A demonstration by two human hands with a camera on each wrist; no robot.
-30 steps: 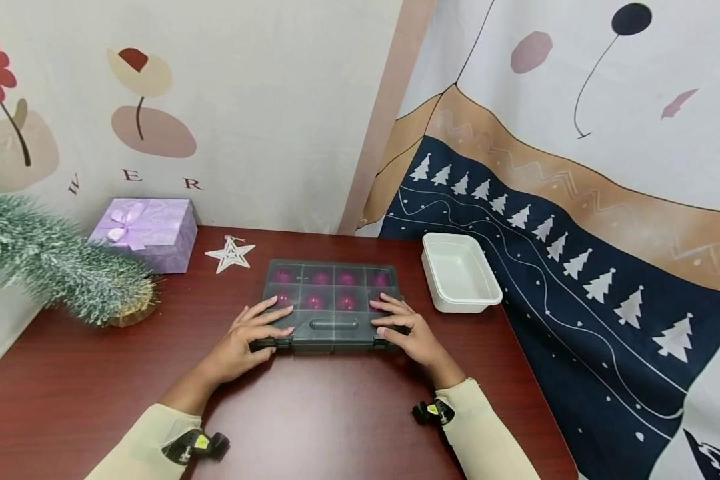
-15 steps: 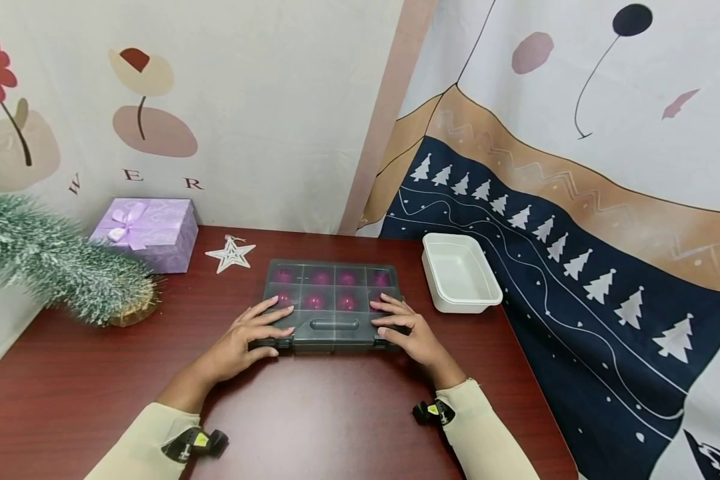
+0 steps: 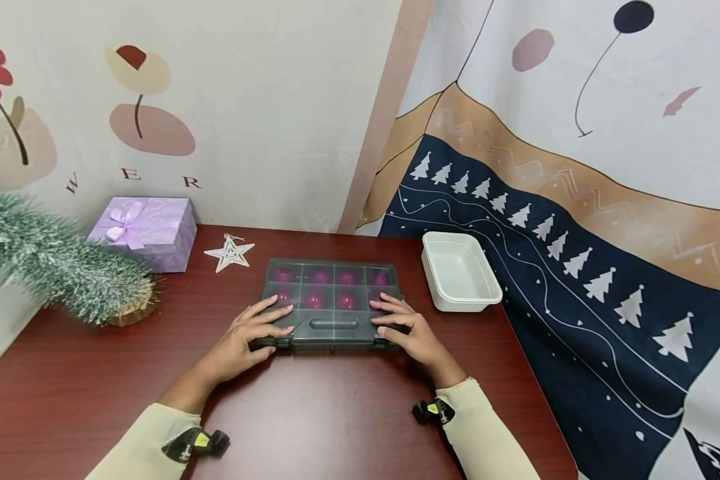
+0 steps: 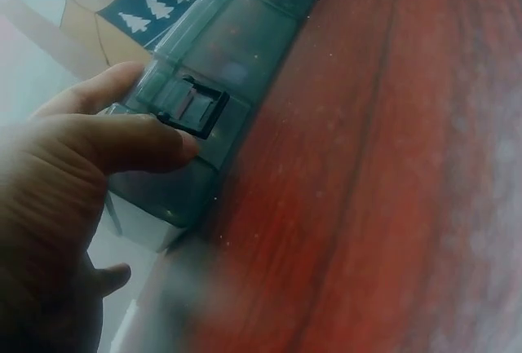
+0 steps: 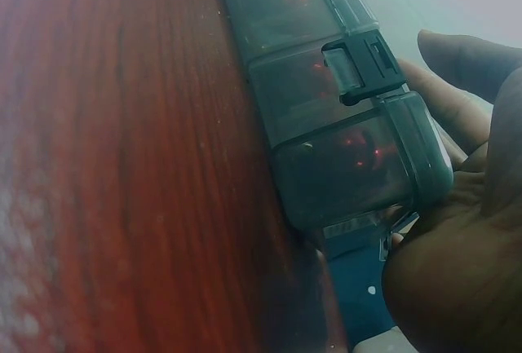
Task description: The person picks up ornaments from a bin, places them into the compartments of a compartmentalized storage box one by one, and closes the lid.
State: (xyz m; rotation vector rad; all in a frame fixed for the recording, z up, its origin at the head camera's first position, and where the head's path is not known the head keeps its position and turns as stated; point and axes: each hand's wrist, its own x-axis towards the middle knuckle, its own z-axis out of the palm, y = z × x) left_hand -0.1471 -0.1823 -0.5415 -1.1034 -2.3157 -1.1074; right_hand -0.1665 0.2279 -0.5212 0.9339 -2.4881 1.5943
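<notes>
A dark, translucent compartment case [image 3: 326, 315] lies on the table with its lid down. Through the lid show several magenta, shiny round items [image 3: 315, 301], blurred by the plastic. My left hand [image 3: 235, 348] rests on the case's left front corner, fingers spread over the lid. In the left wrist view its thumb touches the front by a black latch [image 4: 196, 108]. Across from it, my right hand [image 3: 419, 337] rests on the right front corner with fingers on the lid. Its thumb lies above the other latch [image 5: 363, 68] in the right wrist view. Both latches appear fastened.
An open white plastic tub [image 3: 461, 273] stands right of the case, near the table's right edge. Behind left are a white star ornament [image 3: 231, 253] and a lilac gift box [image 3: 150, 230]. A frosted small tree [image 3: 60, 260] leans in from the left.
</notes>
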